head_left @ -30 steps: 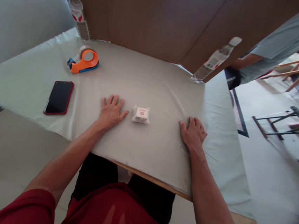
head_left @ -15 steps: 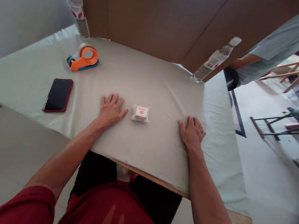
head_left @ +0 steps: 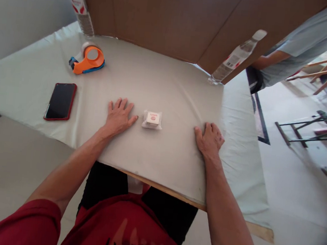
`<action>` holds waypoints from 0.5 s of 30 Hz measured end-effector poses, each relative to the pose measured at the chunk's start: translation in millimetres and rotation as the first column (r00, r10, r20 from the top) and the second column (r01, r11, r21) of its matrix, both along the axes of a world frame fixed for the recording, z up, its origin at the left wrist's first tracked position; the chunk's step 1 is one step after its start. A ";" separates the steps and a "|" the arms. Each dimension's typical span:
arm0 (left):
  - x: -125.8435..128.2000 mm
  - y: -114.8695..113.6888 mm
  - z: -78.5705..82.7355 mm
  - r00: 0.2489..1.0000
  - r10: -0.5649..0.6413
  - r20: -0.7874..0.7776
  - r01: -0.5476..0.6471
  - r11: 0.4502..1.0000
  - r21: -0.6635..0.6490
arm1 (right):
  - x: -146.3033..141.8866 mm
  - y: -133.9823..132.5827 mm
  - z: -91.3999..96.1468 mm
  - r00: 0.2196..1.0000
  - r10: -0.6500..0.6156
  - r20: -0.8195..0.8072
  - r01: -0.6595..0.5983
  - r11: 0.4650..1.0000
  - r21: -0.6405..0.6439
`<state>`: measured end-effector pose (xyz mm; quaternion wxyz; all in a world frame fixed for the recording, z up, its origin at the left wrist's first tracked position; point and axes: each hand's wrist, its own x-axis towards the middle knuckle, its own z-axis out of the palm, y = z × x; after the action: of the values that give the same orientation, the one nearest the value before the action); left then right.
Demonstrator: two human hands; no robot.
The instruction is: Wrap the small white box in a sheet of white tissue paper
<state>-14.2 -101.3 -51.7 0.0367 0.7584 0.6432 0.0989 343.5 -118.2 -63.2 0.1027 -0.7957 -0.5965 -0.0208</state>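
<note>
My left hand (head_left: 119, 117) lies flat on the cloth-covered table (head_left: 160, 157), fingers spread and holding nothing. Just right of its thumb, without contact, is a small white box in a clear plastic wrapper (head_left: 152, 120), with red print on its top. Farther to the right, my right hand (head_left: 209, 140) rests palm down near the table's right side. Its thumb stands away from the fingers, and nothing is in it. The wrapped box sits between the two hands, closer to the left one.
A phone in a red case (head_left: 60, 102) and an orange tape dispenser (head_left: 89, 60) lie at the left. Water bottles stand at the back left (head_left: 81, 8) and back right (head_left: 235, 59), against a cardboard screen (head_left: 167, 19). Beyond the right edge are a person in a grey shirt (head_left: 313, 40) and a folding stool (head_left: 298, 129).
The whole view has shifted slightly, so everything appears a little higher and farther left. Both hands stay in place on the table, and the wrapped box has not moved.
</note>
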 end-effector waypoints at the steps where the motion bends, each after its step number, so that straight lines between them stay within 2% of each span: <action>1: 0.0 0.0 0.2 1.000 0.000 -0.007 0.000 1.000 -0.003 | -0.2 0.0 0.4 1.000 0.001 -0.001 -0.001 1.000 -0.008; 15: -0.4 -1.5 4.9 1.000 0.006 -0.020 -0.007 1.000 -0.022 | -0.6 0.4 0.2 0.999 0.005 -0.036 -0.005 1.000 0.009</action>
<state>-14.6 -102.7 -46.9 0.0386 0.7567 0.6471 0.0845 342.9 -117.8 -63.0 0.1169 -0.7939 -0.5966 -0.0087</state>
